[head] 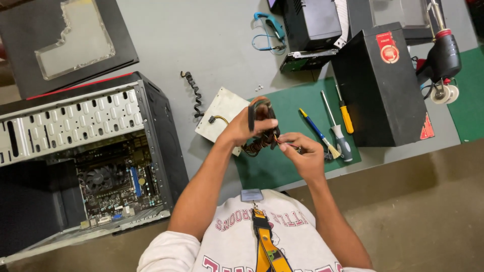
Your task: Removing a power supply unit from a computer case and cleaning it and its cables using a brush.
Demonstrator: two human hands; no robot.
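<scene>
My left hand [243, 127] grips a bundle of black sleeved cables [262, 126] that runs out of a beige power supply unit [222, 113] lying on the grey table. My right hand [305, 153] pinches the loose wire ends and a small connector at the bundle's tip, just right of my left hand. Both hands hover over the left part of a green mat [282, 166].
An open computer case [85, 156] with a motherboard stands at left. A black side panel [65, 40] lies at the back left. On the mat lie a brush [318, 133] and two screwdrivers [339, 128]. A black box [383, 85] stands right, with a coiled cord [194, 93] and small screws [259, 87] nearby.
</scene>
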